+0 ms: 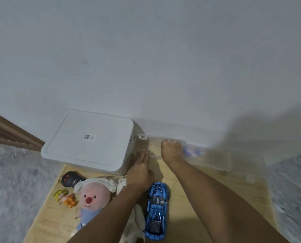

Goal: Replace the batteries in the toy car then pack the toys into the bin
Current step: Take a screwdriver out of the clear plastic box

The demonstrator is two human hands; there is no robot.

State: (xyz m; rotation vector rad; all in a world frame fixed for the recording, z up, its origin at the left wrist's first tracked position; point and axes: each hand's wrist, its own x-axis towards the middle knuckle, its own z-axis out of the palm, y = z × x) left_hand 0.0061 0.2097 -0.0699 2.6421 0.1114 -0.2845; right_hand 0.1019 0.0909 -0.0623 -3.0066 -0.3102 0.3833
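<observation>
Right of the white bin point(90, 141), the right hand point(171, 152) grips a blurred clear box point(207, 158), the left hand point(140, 170) lies flat and open on the wooden mat point(190, 216).

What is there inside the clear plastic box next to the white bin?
Through the clear plastic box, bluish-white rounded shapes show beside the right hand, too blurred to identify. The hand and motion blur hide the rest. The white bin is lidded.
</observation>
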